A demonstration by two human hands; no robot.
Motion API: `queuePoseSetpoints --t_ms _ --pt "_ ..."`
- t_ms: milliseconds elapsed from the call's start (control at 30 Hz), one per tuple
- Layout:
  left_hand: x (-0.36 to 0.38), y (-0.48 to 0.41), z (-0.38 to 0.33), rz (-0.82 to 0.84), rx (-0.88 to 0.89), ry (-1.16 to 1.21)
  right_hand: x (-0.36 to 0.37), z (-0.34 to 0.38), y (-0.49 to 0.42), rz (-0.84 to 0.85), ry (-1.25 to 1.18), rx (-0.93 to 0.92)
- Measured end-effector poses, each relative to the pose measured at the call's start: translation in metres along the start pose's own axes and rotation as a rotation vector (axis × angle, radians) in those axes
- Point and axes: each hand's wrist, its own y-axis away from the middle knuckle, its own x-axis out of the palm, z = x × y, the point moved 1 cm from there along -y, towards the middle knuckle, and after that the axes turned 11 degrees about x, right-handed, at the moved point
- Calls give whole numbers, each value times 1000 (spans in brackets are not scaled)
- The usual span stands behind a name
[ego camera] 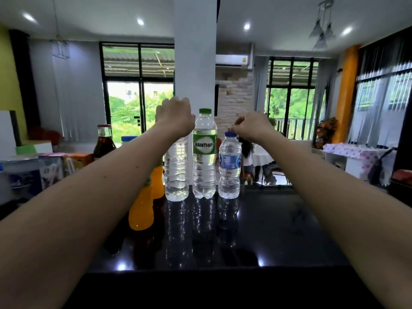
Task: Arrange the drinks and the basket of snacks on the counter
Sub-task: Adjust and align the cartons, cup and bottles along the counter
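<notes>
Three clear water bottles stand in a row at the far edge of the black counter [278, 230]. My left hand [176, 117] is closed over the top of the left water bottle [177, 172], hiding its cap. The green-labelled water bottle [204, 157] stands free in the middle. My right hand [252, 127] pinches the blue cap of the small water bottle [230, 168] on the right. Two orange drink bottles [141, 208] stand to the left, partly behind my left forearm. A dark cola bottle [104, 141] with a red cap stands further left.
Snack packets and cartons [53, 168] crowd the left end, beside a tin [20, 172]. A white pillar [195, 52] rises just behind the bottles. Beyond the counter are windows, a covered table [356, 157] and seated people.
</notes>
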Motion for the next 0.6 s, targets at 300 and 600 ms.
queuePoseSetpoints --t_ms 300,600 --pt "18 12 -37 60 46 -191 17 2 4 -17 18 -61" --pt "9 8 -41 45 115 -103 6 -5 -3 95 -107 -104"
